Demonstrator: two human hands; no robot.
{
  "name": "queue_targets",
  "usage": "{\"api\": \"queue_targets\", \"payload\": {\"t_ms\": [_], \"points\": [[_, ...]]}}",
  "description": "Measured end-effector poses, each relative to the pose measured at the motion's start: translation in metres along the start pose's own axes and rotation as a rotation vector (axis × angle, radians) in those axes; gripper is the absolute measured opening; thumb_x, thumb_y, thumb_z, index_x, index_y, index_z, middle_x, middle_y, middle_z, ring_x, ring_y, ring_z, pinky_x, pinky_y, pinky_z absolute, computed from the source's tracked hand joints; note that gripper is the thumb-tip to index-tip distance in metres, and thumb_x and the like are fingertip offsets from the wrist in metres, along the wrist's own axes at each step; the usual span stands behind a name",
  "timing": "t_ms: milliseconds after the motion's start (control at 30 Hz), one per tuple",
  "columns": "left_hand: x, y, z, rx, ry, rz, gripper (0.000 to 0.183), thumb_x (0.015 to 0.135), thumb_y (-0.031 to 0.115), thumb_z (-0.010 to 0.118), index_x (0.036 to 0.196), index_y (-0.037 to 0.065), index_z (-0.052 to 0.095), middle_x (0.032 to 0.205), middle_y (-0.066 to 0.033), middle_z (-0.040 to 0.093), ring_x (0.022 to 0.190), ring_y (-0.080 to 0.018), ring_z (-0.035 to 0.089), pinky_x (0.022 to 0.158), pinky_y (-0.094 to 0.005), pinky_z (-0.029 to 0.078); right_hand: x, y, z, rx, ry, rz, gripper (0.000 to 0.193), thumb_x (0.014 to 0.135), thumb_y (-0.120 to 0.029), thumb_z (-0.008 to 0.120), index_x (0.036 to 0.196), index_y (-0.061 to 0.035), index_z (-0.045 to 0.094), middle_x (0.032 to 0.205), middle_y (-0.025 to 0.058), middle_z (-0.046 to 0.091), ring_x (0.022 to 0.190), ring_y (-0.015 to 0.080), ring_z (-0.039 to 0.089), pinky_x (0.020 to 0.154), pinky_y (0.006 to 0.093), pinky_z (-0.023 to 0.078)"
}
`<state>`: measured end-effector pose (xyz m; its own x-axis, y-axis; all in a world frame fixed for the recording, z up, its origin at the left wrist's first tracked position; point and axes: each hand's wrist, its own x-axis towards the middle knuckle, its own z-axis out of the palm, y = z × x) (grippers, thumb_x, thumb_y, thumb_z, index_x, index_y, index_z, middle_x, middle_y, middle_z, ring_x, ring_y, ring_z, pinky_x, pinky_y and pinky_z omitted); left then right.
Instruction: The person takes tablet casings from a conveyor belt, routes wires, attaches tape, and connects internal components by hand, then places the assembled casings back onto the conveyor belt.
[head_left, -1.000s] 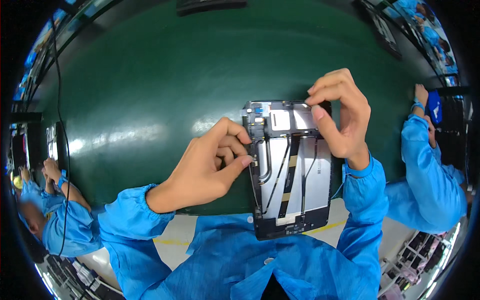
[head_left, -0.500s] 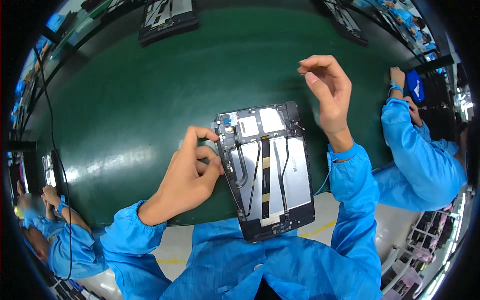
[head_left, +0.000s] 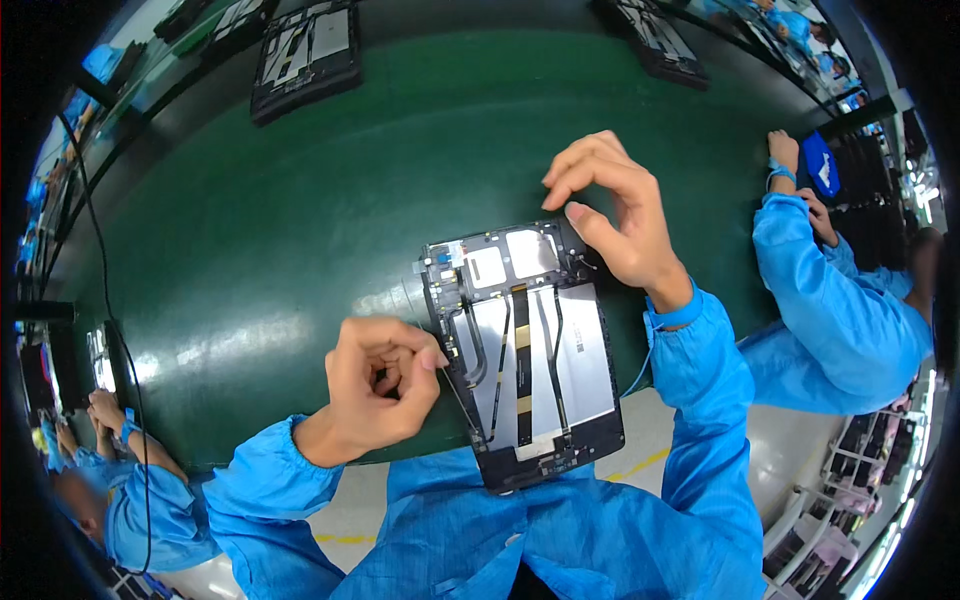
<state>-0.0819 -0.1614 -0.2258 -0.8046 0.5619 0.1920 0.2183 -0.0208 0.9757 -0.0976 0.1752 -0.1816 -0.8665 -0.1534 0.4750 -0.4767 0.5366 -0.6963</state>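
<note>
Two bare hands work around one flat, tablet-like device, as I see it in the head view. The device (head_left: 545,360) lies face-down or back-up, I cannot tell which, with its insides bare, tilted a little on the green bench (head_left: 240,210), its lower end reaching past the near edge in front of the person's blue clothing. The left hand (head_left: 362,408) is curled, thumb and forefinger brought together right at the device's left side; whether anything thin is pinched there, I cannot tell. The right hand (head_left: 622,218) is loose, fingers bent and spread from the thumb, grasping nothing that I can see, close by the upper right corner.

I would judge the device fairly light and stiff for its thinness, yet fragile: the broad silver panel (head_left: 585,350) looks smooth and easily dented, and the dark ribbon (head_left: 522,372) down the middle could snag or tear. Best to hold it by the black frame along both long sides, keeping fingertips off the panel and the parts at the top. A similar device (head_left: 305,60) lies at the far left, another (head_left: 660,42) at the far right.
</note>
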Motion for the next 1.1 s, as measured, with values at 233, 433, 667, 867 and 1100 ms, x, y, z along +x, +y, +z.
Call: {"api": "queue_targets", "payload": {"t_ms": [233, 433, 667, 867, 1100], "points": [[0.007, -0.011, 0.017, -0.028, 0.037, 0.394, 0.035, 0.084, -0.013, 0.078, 0.109, 0.004, 0.060, 0.098, -0.0155, 0.080, 0.049, -0.0076, 0.049, 0.047, -0.0244, 0.043, -0.003, -0.065, 0.030, 0.052, -0.247, -0.130, 0.045, 0.076, -0.035, 0.088, 0.113, -0.0090, 0.088, 0.103, 0.0071, 0.071, 0.107, 0.0315, 0.059, 0.095, 0.0434, 0.048], [0.022, -0.005, 0.014, 0.059, -0.017, 0.468, 0.028, 0.083, -0.010, 0.080, 0.092, 0.007, 0.060, 0.093, -0.0129, 0.079, 0.048, -0.0102, 0.053, 0.046, -0.0262, 0.044, -0.014, -0.064, 0.053, 0.247, -0.253, -0.061, 0.027, 0.084, -0.011, 0.091, 0.110, -0.0077, 0.087, 0.099, 0.0050, 0.074, 0.095, 0.0250, 0.061, 0.087, 0.0378, 0.047], [0.024, 0.009, -0.008, 0.271, -0.209, 0.677, 0.015, 0.076, 0.001, 0.079, 0.088, 0.008, 0.072, 0.092, -0.0087, 0.077, 0.057, -0.0146, 0.060, 0.047, -0.0308, 0.045, -0.027, -0.067, 0.046, 1.015, -0.388, 0.371, 0.011, 0.110, -0.009, 0.070, 0.111, 0.0022, 0.069, 0.092, 0.0092, 0.076, 0.073, 0.0090, 0.062, 0.066, 0.0270, 0.049], [0.011, 0.015, -0.010, 0.561, -0.479, 1.042, 0.019, 0.078, 0.018, 0.077, 0.091, 0.006, 0.083, 0.096, -0.0045, 0.076, 0.059, -0.0078, 0.051, 0.049, -0.0238, 0.032, -0.017, -0.066, 0.049, 0.719, -0.443, 0.482, 0.016, 0.111, -0.016, 0.069, 0.104, -0.0013, 0.066, 0.074, -0.0002, 0.061, 0.066, 0.0055, 0.054, 0.058, 0.0241, 0.041], [0.013, 0.013, -0.014, 0.557, -0.515, 1.013, 0.021, 0.075, 0.018, 0.077, 0.088, 0.003, 0.081, 0.098, -0.0087, 0.077, 0.062, -0.0101, 0.055, 0.050, -0.0248, 0.037, -0.019, -0.066, 0.050, 0.676, -0.420, 0.536, 0.009, 0.113, -0.011, 0.065, 0.112, -0.0016, 0.068, 0.079, 0.0026, 0.068, 0.067, 0.0051, 0.058, 0.059, 0.0220, 0.045]]}}
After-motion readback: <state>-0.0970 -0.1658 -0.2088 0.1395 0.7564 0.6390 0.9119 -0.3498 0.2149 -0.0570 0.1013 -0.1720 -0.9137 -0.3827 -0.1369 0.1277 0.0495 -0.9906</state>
